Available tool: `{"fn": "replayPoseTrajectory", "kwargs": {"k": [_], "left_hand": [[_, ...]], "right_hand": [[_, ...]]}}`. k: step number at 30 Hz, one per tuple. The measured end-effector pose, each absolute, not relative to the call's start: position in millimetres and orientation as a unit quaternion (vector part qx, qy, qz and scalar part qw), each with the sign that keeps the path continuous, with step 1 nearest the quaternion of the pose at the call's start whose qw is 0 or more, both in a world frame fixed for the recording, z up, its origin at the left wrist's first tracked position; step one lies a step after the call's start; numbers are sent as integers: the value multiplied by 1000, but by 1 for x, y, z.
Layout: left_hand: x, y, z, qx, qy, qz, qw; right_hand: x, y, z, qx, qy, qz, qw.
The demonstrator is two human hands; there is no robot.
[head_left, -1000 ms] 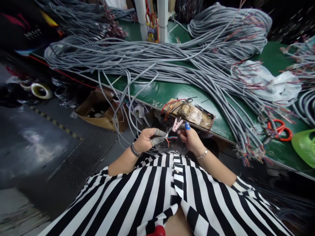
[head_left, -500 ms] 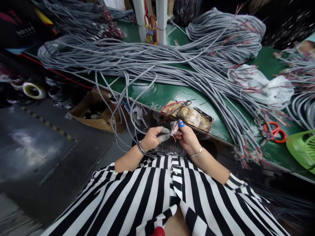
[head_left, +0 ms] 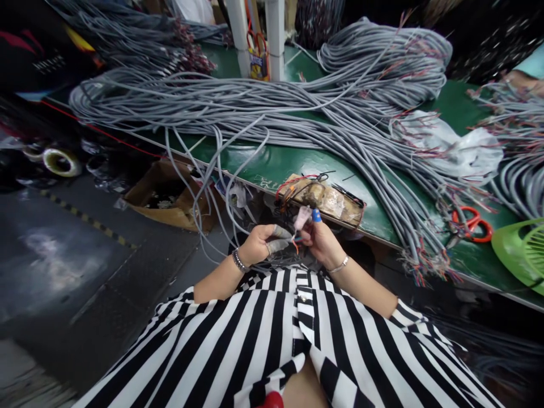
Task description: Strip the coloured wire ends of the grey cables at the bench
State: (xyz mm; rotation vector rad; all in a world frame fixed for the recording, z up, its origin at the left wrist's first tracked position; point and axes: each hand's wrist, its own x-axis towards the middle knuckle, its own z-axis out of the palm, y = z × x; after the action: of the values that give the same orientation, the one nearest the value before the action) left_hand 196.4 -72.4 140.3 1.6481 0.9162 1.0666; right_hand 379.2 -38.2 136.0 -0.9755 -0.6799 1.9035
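My left hand, with grey wrapping on the thumb and a finger, pinches the end of a grey cable beside my lap. Thin coloured wires, orange and blue among them, fan out past its fingertips. Facing it, my right hand has its fingers curled in at these wires; a blue cover sits on its raised thumb. A small pale pinkish piece shows between the hands, close to the right fingers. Whether it is held or joined to the wires I cannot tell.
Long bundles of grey cable cover the green table. At its front edge lies a taped block with loose wires. Red-handled scissors and a green plastic basket are to the right. A cardboard box stands below left.
The right thumb has lifted and moved away from the pale piece, which shows more fully now. My left hand has shifted slightly left, still pinching the cable. The whole view has moved a little.
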Motion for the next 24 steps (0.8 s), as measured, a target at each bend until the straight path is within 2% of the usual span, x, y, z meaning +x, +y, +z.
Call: {"fn": "replayPoseTrajectory", "kwargs": {"k": [5,14,16,21,24], "left_hand": [[189,-92,150,731,343,412,422],[180,-94,142,767,341,398,369],[182,-95,143,771,339,388,375],[182,-104,148,721,353,393,449],[179,-110,146,675,385,417,471]], "right_hand": [[394,-44,134,-403,-285,779,386],[394,-70,147,-349,-408,824,178],[388,-71,148,-370,-398,817,194],[390,-62,136,-473,-317,753,329],[403,-63,132,-462,-358,756,296]]}}
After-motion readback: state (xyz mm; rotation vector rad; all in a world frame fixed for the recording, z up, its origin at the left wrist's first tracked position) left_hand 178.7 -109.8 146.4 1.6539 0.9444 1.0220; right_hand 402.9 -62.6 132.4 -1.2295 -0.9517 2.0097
